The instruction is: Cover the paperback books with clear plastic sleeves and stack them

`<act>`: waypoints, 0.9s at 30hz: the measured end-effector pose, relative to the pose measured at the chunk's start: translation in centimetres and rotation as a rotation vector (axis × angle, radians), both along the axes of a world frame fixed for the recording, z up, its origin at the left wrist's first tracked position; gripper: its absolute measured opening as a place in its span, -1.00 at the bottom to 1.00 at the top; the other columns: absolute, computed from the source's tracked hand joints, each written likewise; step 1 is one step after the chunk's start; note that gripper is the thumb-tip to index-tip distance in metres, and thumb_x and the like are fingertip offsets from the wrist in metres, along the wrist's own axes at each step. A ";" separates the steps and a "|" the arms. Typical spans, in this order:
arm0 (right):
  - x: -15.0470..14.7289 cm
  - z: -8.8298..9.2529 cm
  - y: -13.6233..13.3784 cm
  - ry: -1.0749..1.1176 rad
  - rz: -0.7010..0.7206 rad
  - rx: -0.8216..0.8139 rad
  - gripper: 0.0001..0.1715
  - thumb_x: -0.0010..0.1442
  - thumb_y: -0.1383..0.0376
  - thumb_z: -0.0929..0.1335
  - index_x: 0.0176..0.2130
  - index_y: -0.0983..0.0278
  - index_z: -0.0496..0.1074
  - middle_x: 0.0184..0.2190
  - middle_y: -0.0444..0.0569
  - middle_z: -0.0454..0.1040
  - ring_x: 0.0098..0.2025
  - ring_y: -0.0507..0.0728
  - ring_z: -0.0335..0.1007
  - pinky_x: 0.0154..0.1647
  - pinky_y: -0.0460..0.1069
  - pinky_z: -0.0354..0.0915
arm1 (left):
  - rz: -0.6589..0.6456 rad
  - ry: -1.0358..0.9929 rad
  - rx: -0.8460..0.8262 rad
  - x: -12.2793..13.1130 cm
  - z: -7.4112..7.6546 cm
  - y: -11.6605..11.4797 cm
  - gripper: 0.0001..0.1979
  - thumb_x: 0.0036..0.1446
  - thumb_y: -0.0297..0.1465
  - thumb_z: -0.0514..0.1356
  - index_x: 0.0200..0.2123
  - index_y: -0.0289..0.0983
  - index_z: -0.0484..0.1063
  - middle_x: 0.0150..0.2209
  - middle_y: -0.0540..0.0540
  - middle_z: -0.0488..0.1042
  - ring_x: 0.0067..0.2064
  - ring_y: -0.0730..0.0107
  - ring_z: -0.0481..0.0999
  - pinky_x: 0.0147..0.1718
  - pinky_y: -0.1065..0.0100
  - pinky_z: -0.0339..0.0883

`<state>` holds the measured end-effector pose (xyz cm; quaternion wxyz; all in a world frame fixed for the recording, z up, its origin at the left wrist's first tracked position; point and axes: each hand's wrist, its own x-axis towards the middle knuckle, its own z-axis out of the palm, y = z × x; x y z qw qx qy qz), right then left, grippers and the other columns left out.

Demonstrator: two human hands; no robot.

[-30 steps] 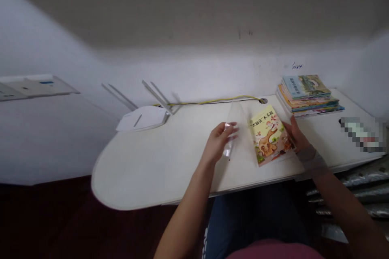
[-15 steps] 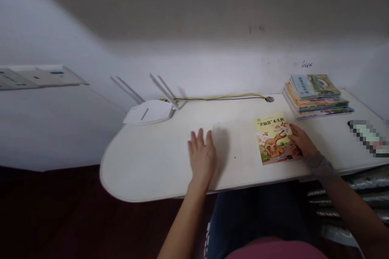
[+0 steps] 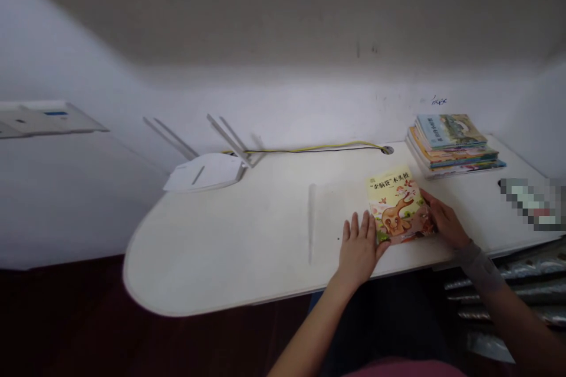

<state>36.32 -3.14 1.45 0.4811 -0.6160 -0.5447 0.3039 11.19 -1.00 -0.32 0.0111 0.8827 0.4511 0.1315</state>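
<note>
A yellow picture book [image 3: 395, 209] with a brown cartoon animal on its cover lies on the white table [image 3: 221, 247], slightly tilted. My left hand [image 3: 360, 244] rests palm down at the book's left edge, fingers stretched out, its thumb at the lower left corner. At the right edge of the same book is my right hand [image 3: 444, 221]; its fingers touch that side and are partly hidden. Behind and to the right stands a pile of several books [image 3: 455, 144], a blue-green one on top.
A white router [image 3: 206, 171] with upright antennas sits at the back left. Yellow and black cables run along the wall to a round hole [image 3: 387, 150]. A blurred-out object [image 3: 533, 203] lies at the right. Silvery wrapped items [image 3: 522, 288] are below the table's right edge.
My left hand has moved right across the table and reached the book's left edge. My right hand stays at its right edge. The camera view has shifted slightly.
</note>
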 end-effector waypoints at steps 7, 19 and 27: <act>-4.4 4.1 1.6 0.038 0.223 0.212 -0.45 0.30 0.02 0.09 0.12 0.14 0.33 0.25 -0.13 0.15 0.28 0.19 0.00 0.29 0.18 -0.02 | -0.012 -0.021 -0.027 0.1 0.3 -0.2 -0.34 0.19 -0.02 -0.06 0.22 -0.32 0.16 0.24 -0.26 0.16 0.28 -0.16 0.04 0.17 -0.13 0.02; -13.9 3.8 5.3 -1.146 0.352 0.264 -0.48 0.31 0.29 0.11 0.22 0.29 0.17 0.24 0.16 0.14 0.32 0.35 -0.15 0.22 0.38 -0.16 | 0.195 -0.008 -0.031 -8.4 0.3 3.4 -0.41 0.26 -0.15 -0.09 0.25 -0.38 0.06 0.24 -0.40 0.13 0.29 -0.02 0.03 0.14 -0.08 0.08; -16.3 1.4 6.1 -1.241 0.401 0.253 -0.45 0.29 0.32 0.10 0.24 0.37 0.11 0.19 0.23 0.22 0.28 0.32 -0.02 0.25 0.33 -0.19 | 0.249 0.000 -0.045 -8.0 0.0 3.1 -0.33 0.23 -0.07 -0.09 0.21 -0.47 0.11 0.22 -0.47 0.14 0.28 -0.09 0.06 0.15 -0.10 0.04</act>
